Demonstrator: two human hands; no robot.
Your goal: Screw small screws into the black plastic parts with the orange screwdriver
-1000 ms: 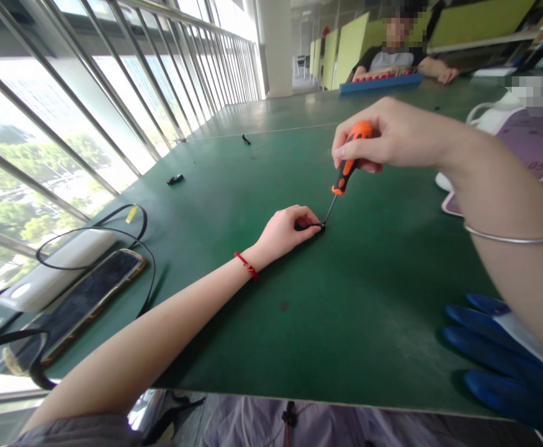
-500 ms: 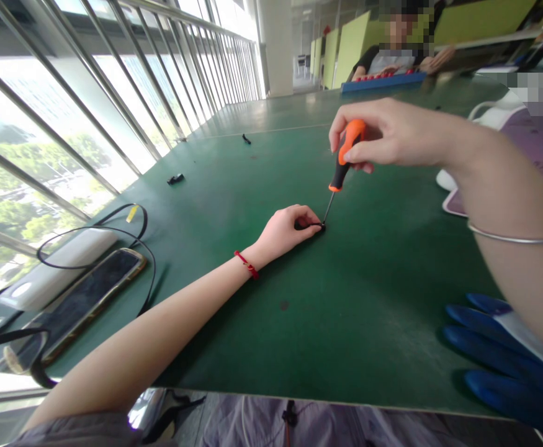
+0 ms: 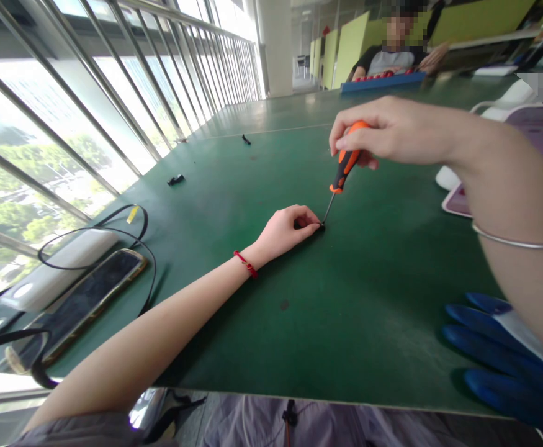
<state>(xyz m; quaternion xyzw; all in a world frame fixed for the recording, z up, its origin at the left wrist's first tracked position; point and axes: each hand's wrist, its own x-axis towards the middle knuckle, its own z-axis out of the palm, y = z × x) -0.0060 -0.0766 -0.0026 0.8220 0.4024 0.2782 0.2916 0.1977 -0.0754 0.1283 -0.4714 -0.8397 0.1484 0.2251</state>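
Observation:
My right hand (image 3: pixel 368 133) is closed around the orange and black handle of a screwdriver (image 3: pixel 344 166). The thin metal shaft slants down and to the left, its tip meeting a small black part (image 3: pixel 322 227) on the green table. Thumb and fingers of my left hand (image 3: pixel 292 226) pinch that part and keep it against the tabletop. Most of the part is hidden by the fingers, so its exact kind does not show.
Two small black pieces (image 3: pixel 175 180) (image 3: pixel 246 139) lie farther back on the table (image 3: pixel 234 329). At left are a phone (image 3: pixel 92 304), a white device (image 3: pixel 66 261) and a looped cable (image 3: pixel 148 248). Blue gloves (image 3: pixel 499 347) rest at right. Opposite, a person (image 3: pixel 392 59) sits behind a blue tray (image 3: pixel 383 82).
The screwdriver handle has turned in my right hand, and the fingers have shifted on it. My left hand and the small black part stay in place.

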